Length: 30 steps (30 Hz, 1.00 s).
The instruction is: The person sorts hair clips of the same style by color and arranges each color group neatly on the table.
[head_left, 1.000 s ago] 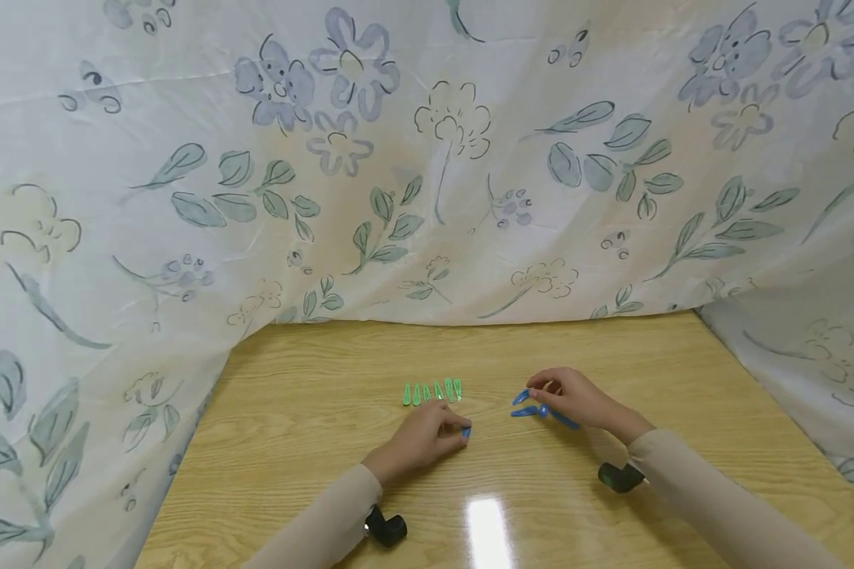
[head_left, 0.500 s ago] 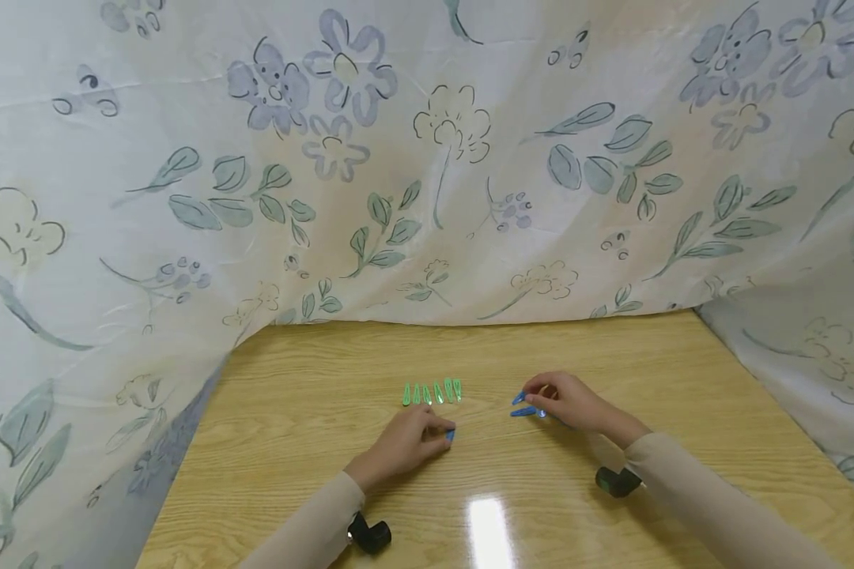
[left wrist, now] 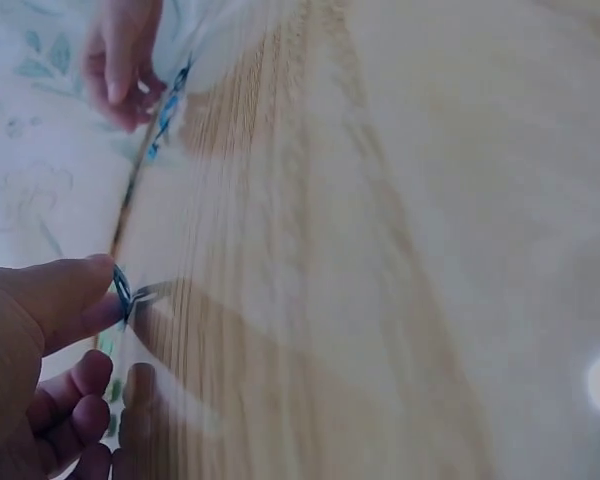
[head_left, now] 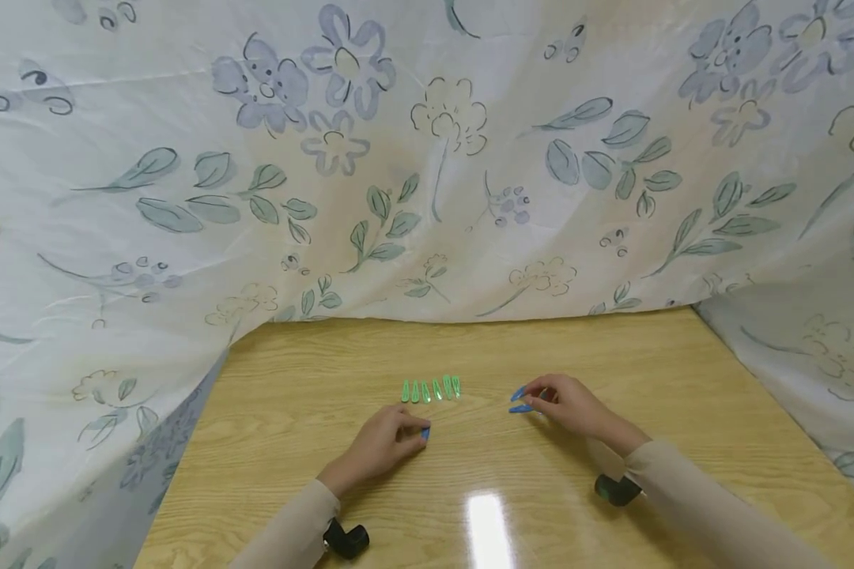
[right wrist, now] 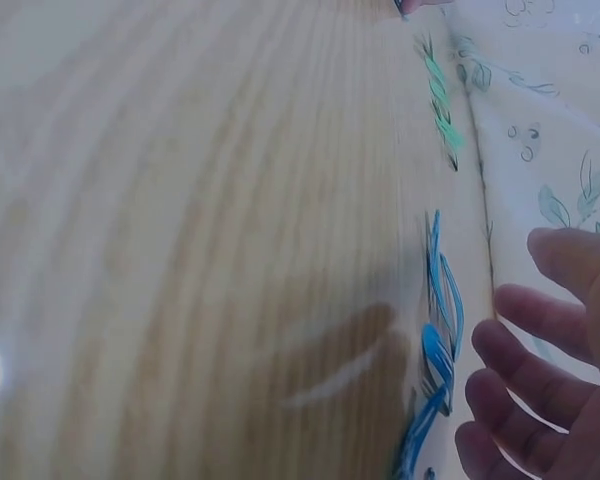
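Note:
Between thumb and forefinger, my left hand (head_left: 380,442) pinches a small blue hair clip (head_left: 425,434). The left wrist view shows this clip (left wrist: 123,292) at the fingertips, just above the wood. My right hand (head_left: 568,403) hovers over several blue hair clips (head_left: 521,408), partly hiding them in the head view. In the right wrist view its fingers (right wrist: 525,370) are spread and loosely bent beside the blue clips (right wrist: 438,355), holding nothing. A row of green hair clips (head_left: 437,388) lies just beyond the left hand.
The wooden table (head_left: 313,356) lies under both hands. A floral cloth (head_left: 398,197) hangs along its back and sides. Light glares off the table (head_left: 489,529) near the front. Each wrist wears a black camera (head_left: 346,539).
My left hand has moved left and slightly toward me with the blue hair clip, away from the blue clips. The right hand has lowered slightly over the blue clips.

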Tool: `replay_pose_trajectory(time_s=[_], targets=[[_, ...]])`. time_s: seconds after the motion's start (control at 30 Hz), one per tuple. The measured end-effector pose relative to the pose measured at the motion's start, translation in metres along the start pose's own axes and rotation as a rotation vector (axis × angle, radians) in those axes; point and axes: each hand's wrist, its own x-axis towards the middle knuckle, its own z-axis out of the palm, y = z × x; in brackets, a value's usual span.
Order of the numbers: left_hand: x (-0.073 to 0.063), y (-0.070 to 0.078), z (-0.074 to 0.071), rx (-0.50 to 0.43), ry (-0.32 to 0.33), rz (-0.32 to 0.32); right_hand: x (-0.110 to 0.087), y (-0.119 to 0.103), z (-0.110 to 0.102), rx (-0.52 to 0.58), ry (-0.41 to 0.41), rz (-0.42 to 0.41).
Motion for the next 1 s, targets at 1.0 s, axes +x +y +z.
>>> replay_pose_trajectory(time_s=[1.0], targets=[[-0.022,-0.022,-0.007,-0.079,0.13,-0.135,-0.012,0.007,0.008,0.003,0.037,0.029]])
